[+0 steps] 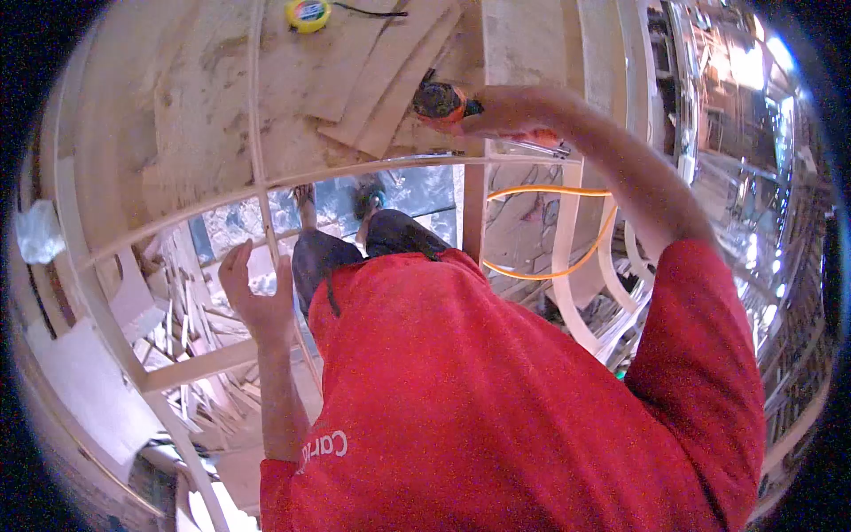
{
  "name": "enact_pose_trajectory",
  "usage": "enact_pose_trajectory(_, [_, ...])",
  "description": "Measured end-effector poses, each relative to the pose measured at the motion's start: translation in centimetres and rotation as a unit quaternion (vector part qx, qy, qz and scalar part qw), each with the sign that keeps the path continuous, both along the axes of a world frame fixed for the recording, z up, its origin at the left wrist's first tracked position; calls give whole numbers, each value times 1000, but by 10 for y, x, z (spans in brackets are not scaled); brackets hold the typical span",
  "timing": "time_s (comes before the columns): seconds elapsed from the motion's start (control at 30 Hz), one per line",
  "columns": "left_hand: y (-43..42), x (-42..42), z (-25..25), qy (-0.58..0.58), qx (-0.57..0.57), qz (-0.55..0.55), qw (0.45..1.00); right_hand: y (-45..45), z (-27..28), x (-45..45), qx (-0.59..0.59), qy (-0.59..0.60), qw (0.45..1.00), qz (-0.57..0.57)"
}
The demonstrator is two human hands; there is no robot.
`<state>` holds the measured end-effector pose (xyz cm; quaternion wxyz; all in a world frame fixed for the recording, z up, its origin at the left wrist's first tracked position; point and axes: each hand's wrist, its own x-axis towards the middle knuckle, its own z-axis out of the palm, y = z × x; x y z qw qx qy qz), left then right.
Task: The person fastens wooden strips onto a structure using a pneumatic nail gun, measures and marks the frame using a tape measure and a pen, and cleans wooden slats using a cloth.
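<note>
My right hand (510, 111) is wrapped around an orange and black nail gun (441, 102), held over the wooden panel (204, 115). A metal part of the tool shows under my forearm. My left hand (260, 293) is raised at the left, fingers and thumb apart, with nothing visible between them. Beside its thumb runs a thin wooden strip (268, 222), close to the hand; whether they touch I cannot tell. Thin loose boards (390, 80) lie on the panel near the tool.
A yellow tape measure (308, 15) lies at the panel's far edge. An orange hose (550, 190) loops at right beside curved wooden pieces (567, 257). Wooden frame bars (204, 365) cross at left above scattered scrap strips (191, 328). My feet (370, 197) stand within the frame opening.
</note>
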<state>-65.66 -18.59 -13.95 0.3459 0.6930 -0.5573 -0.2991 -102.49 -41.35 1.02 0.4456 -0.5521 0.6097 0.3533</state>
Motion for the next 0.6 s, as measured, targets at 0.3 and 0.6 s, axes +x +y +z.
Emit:
enact_pose_trajectory(0.3, [-76,-47,40,-31,-98,-111,989,163,83,-97,-274,-91,925,-248])
enact_pose_trajectory(0.6, [-113,-189,51,-104,-137,-405,898,333,42,-177,-398,-52,814,-419])
